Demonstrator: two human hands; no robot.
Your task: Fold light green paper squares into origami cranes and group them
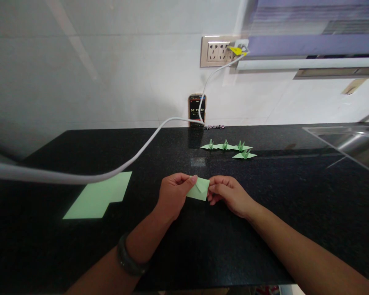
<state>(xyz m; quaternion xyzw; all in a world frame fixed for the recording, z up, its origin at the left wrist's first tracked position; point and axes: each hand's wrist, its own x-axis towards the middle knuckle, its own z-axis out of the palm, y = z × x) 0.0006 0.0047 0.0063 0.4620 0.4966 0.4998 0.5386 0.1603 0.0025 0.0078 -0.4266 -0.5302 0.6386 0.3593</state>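
Observation:
A small piece of folded light green paper [199, 193] is held between my two hands, just above the dark counter. My left hand [175, 192] pinches its left side, thumb on top, by a small triangular flap. At the paper's right edge, the fingers of my right hand [229, 192] are closed on the rim; the fingertips are partly behind it. Farther back stand several green folded paper cranes [225, 146], joined in a row, with another paper crane [245, 155] just in front. To the left lies a larger light green paper sheet [100, 196] with a corner cut out.
A phone [197, 110] showing a timer leans against the tiled wall. From the wall socket [217, 51] a white cable [147, 143] loops across the left side, above the sheet. A metal sink [356, 143] is set into the counter [283, 221] at the right.

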